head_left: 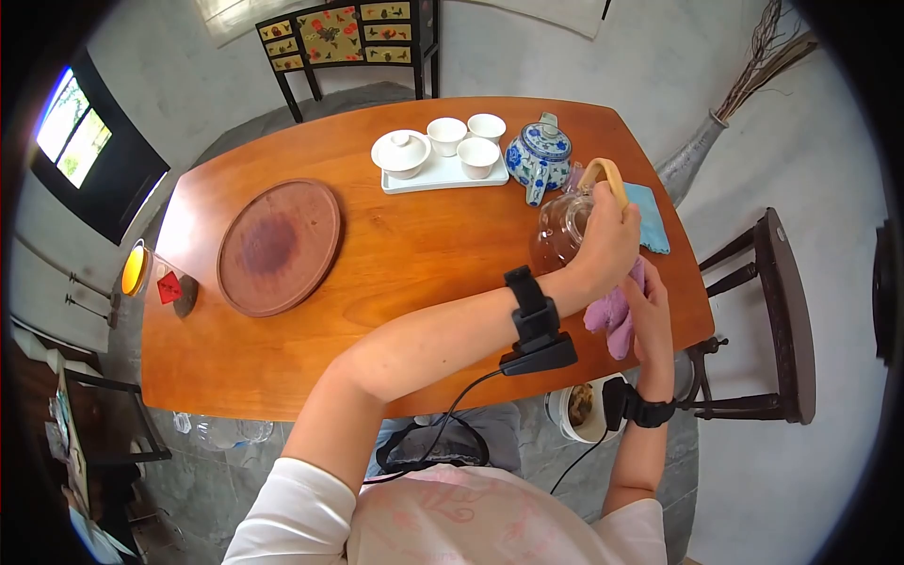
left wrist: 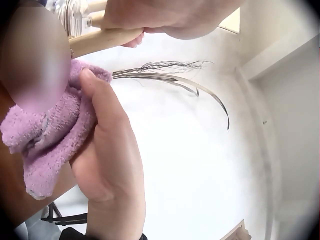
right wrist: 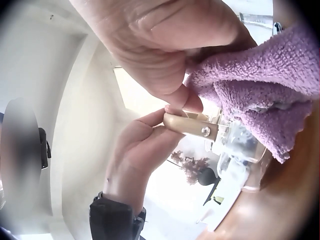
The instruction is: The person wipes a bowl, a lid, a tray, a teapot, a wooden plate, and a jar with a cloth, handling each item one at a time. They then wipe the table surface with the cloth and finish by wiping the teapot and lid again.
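Observation:
In the head view my left hand [head_left: 607,240] reaches across and grips the pale wooden handle [head_left: 603,177] of a clear glass teapot [head_left: 556,231]. The teapot is at the table's right side, partly hidden behind that hand. My right hand [head_left: 652,315] holds a fluffy purple cloth [head_left: 612,311] bunched up, just below the teapot's handle. From the left wrist, the thumb lies along the cloth [left wrist: 60,132], under the handle [left wrist: 107,41]. The right wrist view has the cloth [right wrist: 260,85] close up, with the left hand [right wrist: 145,145] pinching the handle's end behind it.
Left of the teapot stand a blue-and-white teapot [head_left: 541,155] and a white tray [head_left: 443,182] with a lidded bowl [head_left: 402,153] and cups. A light-blue cloth [head_left: 648,218] lies on the right. A round brown board [head_left: 281,247] sits left; a white bin [head_left: 559,414] stands below the table edge.

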Demonstrator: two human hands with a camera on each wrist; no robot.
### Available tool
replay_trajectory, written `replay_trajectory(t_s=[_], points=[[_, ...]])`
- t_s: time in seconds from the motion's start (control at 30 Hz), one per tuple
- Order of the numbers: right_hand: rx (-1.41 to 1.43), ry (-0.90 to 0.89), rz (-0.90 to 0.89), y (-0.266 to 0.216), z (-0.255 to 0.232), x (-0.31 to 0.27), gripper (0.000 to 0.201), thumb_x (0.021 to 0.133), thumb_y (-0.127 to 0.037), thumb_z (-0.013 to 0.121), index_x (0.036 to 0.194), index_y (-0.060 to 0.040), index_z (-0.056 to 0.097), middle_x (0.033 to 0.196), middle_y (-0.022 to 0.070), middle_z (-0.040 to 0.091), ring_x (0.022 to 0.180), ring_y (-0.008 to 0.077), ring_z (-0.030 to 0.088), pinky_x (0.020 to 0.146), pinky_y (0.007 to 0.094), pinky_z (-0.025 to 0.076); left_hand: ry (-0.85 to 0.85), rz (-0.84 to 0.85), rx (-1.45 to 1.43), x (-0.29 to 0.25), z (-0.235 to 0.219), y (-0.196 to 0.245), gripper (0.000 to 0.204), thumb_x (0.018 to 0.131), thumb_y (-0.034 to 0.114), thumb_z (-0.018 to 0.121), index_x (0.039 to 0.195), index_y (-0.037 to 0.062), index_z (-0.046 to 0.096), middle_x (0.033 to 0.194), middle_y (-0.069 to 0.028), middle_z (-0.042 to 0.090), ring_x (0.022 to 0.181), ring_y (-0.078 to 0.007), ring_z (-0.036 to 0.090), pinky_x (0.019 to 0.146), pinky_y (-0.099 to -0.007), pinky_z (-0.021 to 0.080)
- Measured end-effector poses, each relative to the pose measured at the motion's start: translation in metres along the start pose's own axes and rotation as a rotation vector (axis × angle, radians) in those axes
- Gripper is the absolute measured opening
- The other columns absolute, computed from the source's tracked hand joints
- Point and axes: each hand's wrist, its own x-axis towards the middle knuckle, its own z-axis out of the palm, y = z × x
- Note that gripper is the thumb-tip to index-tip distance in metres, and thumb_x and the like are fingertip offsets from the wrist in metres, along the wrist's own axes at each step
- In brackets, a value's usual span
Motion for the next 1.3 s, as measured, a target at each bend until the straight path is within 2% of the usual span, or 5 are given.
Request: replay_trajectory(t_s=[0.4, 0.67, 1.03, 1.2, 1.3], points=[[0.272, 0.279, -0.082, 0.02, -0.007, -0.001, 0.04, 0.085, -0.005, 0.053, 0.124, -0.0004, 0.048, 0.114, 0.0129, 0.055, 0.104, 0.0204, 0.054, 0.09, 0.0346, 0.045, -0.056, 0.088, 0.313, 0.002, -0.002, 0.009, 0.022, 0.09, 0.015, 0.052, 0.101, -0.0014, 0.041, 0.078, -0.0104, 0.051, 0.071, -0.0176, 0.053, 0.064, -0.0307, 0.048], [0.739, 0.208, 0.176, 0.009, -0.019, -0.061, 0.042, 0.085, -0.012, 0.051, 0.126, 0.0004, 0.046, 0.117, 0.0122, 0.055, 0.103, 0.0215, 0.055, 0.089, 0.0357, 0.046, -0.309, 0.612, 1.155, -0.084, -0.12, 0.073, 0.033, 0.084, 0.02, 0.061, 0.112, 0.003, 0.056, 0.109, -0.0168, 0.057, 0.098, -0.0332, 0.056, 0.084, -0.0404, 0.046], [0.631, 0.104, 0.123, -0.024, 0.073, -0.086, 0.028, 0.088, -0.011, 0.056, 0.113, -0.0006, 0.054, 0.103, 0.0095, 0.061, 0.089, 0.0178, 0.06, 0.078, 0.0316, 0.051, 0.624, -0.119, 2.101, -0.197, -0.439, 0.141, 0.033, 0.084, 0.03, 0.06, 0.085, -0.0022, 0.063, 0.087, -0.0204, 0.064, 0.085, -0.0364, 0.062, 0.075, -0.0422, 0.052], [0.649, -0.047, 0.184, -0.028, 0.107, -0.086, 0.023, 0.087, -0.012, 0.059, 0.108, -0.0034, 0.057, 0.098, 0.0063, 0.062, 0.086, 0.0157, 0.061, 0.075, 0.0294, 0.05, 0.661, -0.607, 1.074, -0.19, -0.467, 0.148, 0.039, 0.084, 0.029, 0.063, 0.081, -0.0095, 0.061, 0.073, -0.0182, 0.064, 0.061, -0.0261, 0.065, 0.053, -0.0328, 0.054], [0.663, -0.047, 0.188, -0.025, 0.11, -0.087, 0.024, 0.086, -0.012, 0.062, 0.108, -0.0045, 0.057, 0.096, 0.0053, 0.062, 0.085, 0.0156, 0.06, 0.076, 0.0303, 0.051, 0.556, -0.571, 0.945, -0.199, -0.481, 0.144, 0.036, 0.087, 0.027, 0.06, 0.09, -0.0092, 0.059, 0.074, -0.012, 0.062, 0.056, -0.0177, 0.062, 0.049, -0.0255, 0.051]])
